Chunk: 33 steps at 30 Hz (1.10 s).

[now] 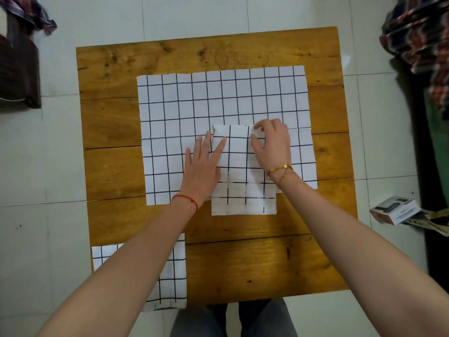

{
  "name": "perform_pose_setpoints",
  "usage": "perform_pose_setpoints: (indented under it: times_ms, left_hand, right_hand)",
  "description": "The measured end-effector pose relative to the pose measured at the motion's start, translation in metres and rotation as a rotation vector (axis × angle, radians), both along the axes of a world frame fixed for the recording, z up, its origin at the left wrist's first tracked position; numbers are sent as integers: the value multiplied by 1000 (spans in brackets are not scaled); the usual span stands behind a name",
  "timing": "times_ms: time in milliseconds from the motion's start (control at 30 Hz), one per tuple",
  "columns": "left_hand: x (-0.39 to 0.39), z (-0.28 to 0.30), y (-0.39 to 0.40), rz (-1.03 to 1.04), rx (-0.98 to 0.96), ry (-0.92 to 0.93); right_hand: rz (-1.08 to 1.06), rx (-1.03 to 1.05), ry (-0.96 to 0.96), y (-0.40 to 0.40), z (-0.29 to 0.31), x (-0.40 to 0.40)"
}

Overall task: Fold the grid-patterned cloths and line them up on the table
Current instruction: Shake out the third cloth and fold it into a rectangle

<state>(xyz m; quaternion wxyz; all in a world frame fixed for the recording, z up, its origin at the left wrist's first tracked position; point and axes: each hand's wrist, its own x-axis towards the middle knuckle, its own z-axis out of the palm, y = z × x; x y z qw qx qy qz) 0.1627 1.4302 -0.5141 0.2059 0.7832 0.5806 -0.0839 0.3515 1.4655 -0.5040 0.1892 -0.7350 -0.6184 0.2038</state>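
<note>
Grid-patterned cloths are what I see on the wooden table [116, 122], three of them. The folded cloth [243, 181] I am working on lies near the middle, a narrow rectangle whose near end sticks out over bare wood and whose far part rests on top of the large unfolded cloth [218, 100]. That large one is spread flat across the centre and far half of the table.

My left hand [202, 171] lies flat with straight fingers, palm down on the left edge of the folded cloth, the fingers partly on it and partly on the spread cloth beside it. A red thread bracelet [188, 199] sits on that wrist. My right hand [272, 144] is at the far right corner of the folded cloth, fingers curled over the edge; they seem to pinch the corner, though I cannot see the grip fully. Gold bracelets [279, 170] circle that wrist.

Another folded cloth [173, 283] lies at the near left corner of the table, partly under my left forearm and slightly overhanging the near edge.

On the tiled floor [60, 154], a small printed box [394, 210] lies to the right, plaid fabric [418, 37] is heaped far right, and more plaid fabric [31, 13] sits far left.
</note>
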Motion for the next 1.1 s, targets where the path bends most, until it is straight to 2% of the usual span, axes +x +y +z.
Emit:
perform_pose_setpoints:
  times_ms: [133,367,500,633,767,867,933,1000,1100]
  left_hand:
    - [2,-3,-10,23,15,15]
    - [0,-6,-12,-5,17,61]
    - [-2,-10,-12,-25,17,74]
    - [-2,-13,-12,-27,26,82]
    - [-6,-12,-13,8,35,69]
    - [-10,-10,-8,17,48,79]
    - [-11,-9,-2,6,73,52]
    - [-10,-10,4,-32,101,54]
    - [-7,-14,12,-66,90,94]
  right_hand:
    - [136,-57,26,35,1,-30]
    - [309,-195,-177,60,-4,-64]
    - [311,-270,-223,66,-8,-70]
    - [218,-291,-117,69,-10,-75]
    - [118,-153,34,59,-6,-67]
    - [105,64,-40,35,-1,-51]
    - [161,138,-128,14,-3,-38]
    - [270,133,-188,-4,-8,-27]
    - [451,-4,-280,-20,-18,-21]
